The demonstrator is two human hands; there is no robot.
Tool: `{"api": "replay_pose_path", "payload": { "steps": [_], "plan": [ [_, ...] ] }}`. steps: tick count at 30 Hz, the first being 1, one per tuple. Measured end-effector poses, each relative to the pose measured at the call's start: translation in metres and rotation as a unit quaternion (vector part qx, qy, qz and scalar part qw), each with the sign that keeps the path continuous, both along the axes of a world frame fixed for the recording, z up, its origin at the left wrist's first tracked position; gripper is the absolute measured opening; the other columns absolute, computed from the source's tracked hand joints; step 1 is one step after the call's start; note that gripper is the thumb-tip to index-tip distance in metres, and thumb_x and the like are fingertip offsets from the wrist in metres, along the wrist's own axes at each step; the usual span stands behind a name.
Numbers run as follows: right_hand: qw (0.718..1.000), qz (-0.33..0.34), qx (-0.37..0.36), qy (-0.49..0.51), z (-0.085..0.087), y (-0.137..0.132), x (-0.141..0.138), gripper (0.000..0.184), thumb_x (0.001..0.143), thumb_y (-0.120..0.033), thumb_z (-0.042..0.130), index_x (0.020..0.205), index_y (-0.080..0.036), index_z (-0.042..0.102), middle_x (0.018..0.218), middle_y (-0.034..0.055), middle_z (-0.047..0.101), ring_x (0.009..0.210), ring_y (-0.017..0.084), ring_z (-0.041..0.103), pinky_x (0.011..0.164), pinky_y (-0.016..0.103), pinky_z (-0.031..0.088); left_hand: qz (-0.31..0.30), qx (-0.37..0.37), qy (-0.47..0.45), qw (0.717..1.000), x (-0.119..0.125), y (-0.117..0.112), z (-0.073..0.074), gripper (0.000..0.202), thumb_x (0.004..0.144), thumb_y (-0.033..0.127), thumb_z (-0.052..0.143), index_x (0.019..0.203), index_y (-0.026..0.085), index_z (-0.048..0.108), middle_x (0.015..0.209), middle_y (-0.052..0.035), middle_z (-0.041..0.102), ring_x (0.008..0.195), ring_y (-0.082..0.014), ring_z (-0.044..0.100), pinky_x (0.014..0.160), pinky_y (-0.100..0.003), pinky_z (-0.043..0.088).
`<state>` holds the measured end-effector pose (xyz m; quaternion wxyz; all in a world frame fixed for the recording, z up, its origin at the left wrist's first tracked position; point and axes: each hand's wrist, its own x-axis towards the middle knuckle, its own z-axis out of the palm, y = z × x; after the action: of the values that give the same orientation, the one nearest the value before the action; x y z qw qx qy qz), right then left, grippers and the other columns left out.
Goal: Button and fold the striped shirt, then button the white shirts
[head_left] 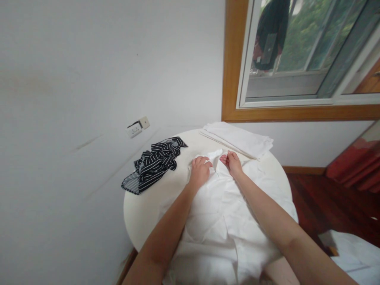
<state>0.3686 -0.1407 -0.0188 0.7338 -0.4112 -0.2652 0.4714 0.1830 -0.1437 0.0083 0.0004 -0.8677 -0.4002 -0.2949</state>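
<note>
A white shirt [218, 221] is spread over the round table and hangs over its near edge. My left hand [200, 170] lies on the upper left part of the shirt, fingers slightly curved and apart, palm down. Close to it on the right, my right hand [233, 163] pinches the shirt's top edge between thumb and fingers, lifting it a little. Creases run through the cloth between my forearms. Part of the shirt is hidden beneath my arms.
On the round white table [139, 219] lie a crumpled black-and-white striped garment [157, 162] at left and a folded white cloth [237, 138] at the back. Behind are a wall socket [134, 130] and a wood-framed window [231, 79]. White fabric [356, 249] shows at lower right.
</note>
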Motion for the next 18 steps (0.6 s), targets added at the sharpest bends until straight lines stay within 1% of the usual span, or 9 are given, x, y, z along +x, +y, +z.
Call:
{"api": "replay_pose_path", "payload": {
  "steps": [2,4,6,8,12,15,18],
  "plan": [
    [1.0,-0.004,0.005,0.016,-0.001,0.001,0.001,0.024,0.082,-0.042,0.059,0.081,-0.023,0.044,0.063,-0.0026,0.064,0.06,0.011,0.064,0.062,0.025,0.056,-0.06,-0.043,0.002,0.997,0.005,-0.007,0.0,0.022,0.082,0.013,0.049,0.091,0.023,0.066,0.104,-0.0062,0.063,0.104,-0.0232,0.052,0.096,-0.04,0.035],
    [0.999,-0.009,0.008,0.032,-0.001,0.001,0.001,0.022,0.083,-0.04,0.059,0.081,-0.023,0.044,0.063,-0.0027,0.064,0.06,0.011,0.064,0.062,0.024,0.056,-0.104,-0.103,-0.019,0.989,0.009,-0.009,-0.003,0.02,0.085,0.019,0.046,0.096,0.021,0.063,0.093,-0.0054,0.066,0.092,-0.0196,0.057,0.09,-0.034,0.041],
    [0.999,-0.016,0.007,0.044,0.0,0.0,0.002,0.021,0.083,-0.038,0.059,0.081,-0.023,0.045,0.063,-0.0029,0.064,0.059,0.01,0.063,0.061,0.023,0.056,-0.133,-0.149,-0.058,0.978,0.009,-0.007,-0.009,0.021,0.088,0.023,0.044,0.099,0.019,0.062,0.092,-0.0056,0.066,0.086,-0.0172,0.06,0.084,-0.029,0.045],
    [0.998,-0.025,0.005,0.054,0.001,0.0,0.003,0.019,0.084,-0.036,0.058,0.081,-0.023,0.045,0.062,-0.0033,0.062,0.058,0.01,0.062,0.06,0.022,0.055,-0.154,-0.182,-0.092,0.967,0.007,-0.003,-0.015,0.022,0.088,0.027,0.044,0.101,0.018,0.061,0.094,-0.0058,0.066,0.086,-0.0158,0.061,0.081,-0.026,0.046],
    [0.997,-0.035,0.006,0.066,0.002,0.0,0.005,0.02,0.084,-0.035,0.059,0.078,-0.023,0.045,0.058,-0.0049,0.057,0.052,0.008,0.058,0.055,0.021,0.055,-0.172,-0.226,-0.114,0.952,0.003,0.002,-0.022,0.023,0.087,0.03,0.049,0.102,0.019,0.061,0.098,-0.0049,0.066,0.09,-0.015,0.061,0.082,-0.024,0.047],
    [0.997,-0.042,0.005,0.064,0.001,0.0,0.005,0.022,0.083,-0.037,0.06,0.076,-0.023,0.045,0.058,-0.0052,0.055,0.051,0.008,0.056,0.054,0.021,0.055,-0.173,-0.234,-0.124,0.949,0.004,0.004,-0.024,0.022,0.087,0.031,0.05,0.102,0.02,0.061,0.102,-0.0043,0.066,0.095,-0.0157,0.061,0.087,-0.025,0.046],
    [0.997,-0.041,0.002,0.07,0.0,0.0,0.005,0.022,0.082,-0.037,0.061,0.075,-0.022,0.046,0.057,-0.0054,0.056,0.051,0.008,0.056,0.053,0.019,0.054,-0.161,-0.228,-0.12,0.953,0.006,0.004,-0.025,0.022,0.086,0.033,0.052,0.101,0.021,0.062,0.101,-0.0026,0.067,0.097,-0.0165,0.061,0.09,-0.026,0.045]
  ]
}}
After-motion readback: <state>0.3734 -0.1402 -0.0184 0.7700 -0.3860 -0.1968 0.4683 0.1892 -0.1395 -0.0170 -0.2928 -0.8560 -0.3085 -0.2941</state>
